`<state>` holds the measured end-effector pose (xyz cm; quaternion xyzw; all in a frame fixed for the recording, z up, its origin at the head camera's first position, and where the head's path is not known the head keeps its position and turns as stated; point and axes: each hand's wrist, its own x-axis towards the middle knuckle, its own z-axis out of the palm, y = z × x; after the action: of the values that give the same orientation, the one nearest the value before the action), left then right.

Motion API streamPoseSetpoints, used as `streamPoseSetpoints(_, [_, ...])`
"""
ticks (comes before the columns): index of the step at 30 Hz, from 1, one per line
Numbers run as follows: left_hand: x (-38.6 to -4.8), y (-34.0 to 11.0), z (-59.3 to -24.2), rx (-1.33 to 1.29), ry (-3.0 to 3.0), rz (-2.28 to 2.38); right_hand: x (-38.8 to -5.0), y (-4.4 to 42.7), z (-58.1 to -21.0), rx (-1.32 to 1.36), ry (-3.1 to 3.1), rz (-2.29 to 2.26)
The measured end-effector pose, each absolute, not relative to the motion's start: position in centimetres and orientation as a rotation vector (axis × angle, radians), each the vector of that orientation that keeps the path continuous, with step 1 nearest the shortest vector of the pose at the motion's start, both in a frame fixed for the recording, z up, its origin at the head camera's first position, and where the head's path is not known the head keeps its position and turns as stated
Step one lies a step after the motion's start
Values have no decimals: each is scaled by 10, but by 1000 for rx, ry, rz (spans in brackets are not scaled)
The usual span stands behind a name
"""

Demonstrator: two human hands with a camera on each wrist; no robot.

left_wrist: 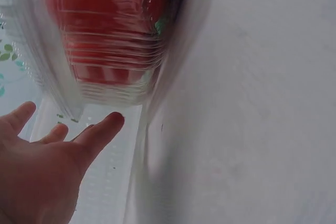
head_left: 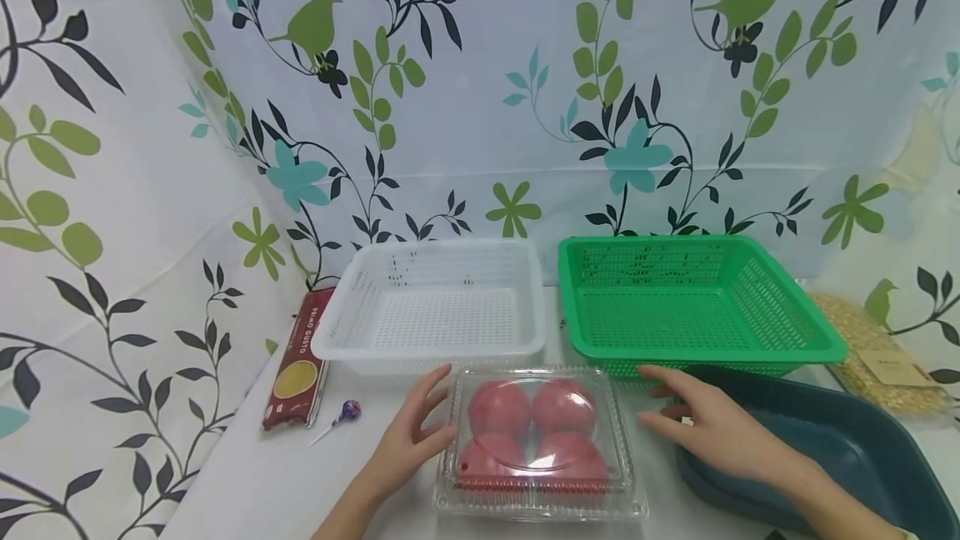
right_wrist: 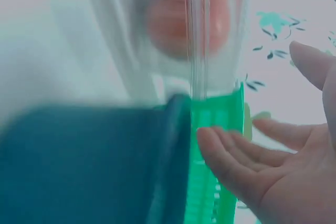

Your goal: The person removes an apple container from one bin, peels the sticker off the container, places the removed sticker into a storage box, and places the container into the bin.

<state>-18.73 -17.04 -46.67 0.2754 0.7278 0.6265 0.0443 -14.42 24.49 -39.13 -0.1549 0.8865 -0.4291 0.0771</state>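
A clear plastic clamshell box (head_left: 537, 502) with a lid stands at the front middle of the table, with several large red tomatoes (head_left: 498, 408) inside. My left hand (head_left: 408, 436) is at the box's left side, fingers spread and relaxed. In the left wrist view, the fingertips of the left hand (left_wrist: 47, 166) come close to the box; whether they touch, I cannot tell. To the right of the box, my right hand (head_left: 712, 427) hovers with loosely bent fingers, apart from it and over the edge of a dark blue basin (head_left: 817, 432). Nothing lies within the right hand (right_wrist: 283, 166).
Behind the box stand a white basket (head_left: 442, 315) and a green basket (head_left: 652, 315). On the left lie a red packet (head_left: 302, 357) and a wrapped lollipop (head_left: 347, 412). A bag of pale yellow grains (head_left: 877, 348) sits at the right, near the patterned cloth backdrop (head_left: 480, 107).
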Motion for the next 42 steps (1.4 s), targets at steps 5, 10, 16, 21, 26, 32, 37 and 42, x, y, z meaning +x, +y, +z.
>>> streamPoseSetpoints(5, [-190, -180, -473, 847, 2042, 1936, -137, 230, -400, -350, 2555, -1391])
streamPoseSetpoints(10, [-192, -187, -482, 899, 1892, 1918, -130, 222, -409, -336, 2416, -1540])
streamPoseSetpoints(16, [-191, -190, -483, 888, 1809, 1901, -125, 210, -423, -292, 2374, -1639])
streamPoseSetpoints(21, [-192, -191, -482, 916, 1754, 1885, -121, 199, -436, -164, 2408, -1674])
streamPoseSetpoints(26, [-194, -190, -482, 950, 1726, 1874, -121, 193, -444, -88, 2273, -1768])
streamPoseSetpoints(32, [-192, -188, -481, 951, 1727, 1868, -121, 196, -448, -94, 2001, -1858])
streamPoseSetpoints(37, [-191, -186, -480, 933, 1743, 1877, -120, 198, -450, -103, 1849, -1925])
streamPoseSetpoints(42, [-191, -186, -481, 937, 1745, 1895, -118, 199, -452, -130, 1775, -1974])
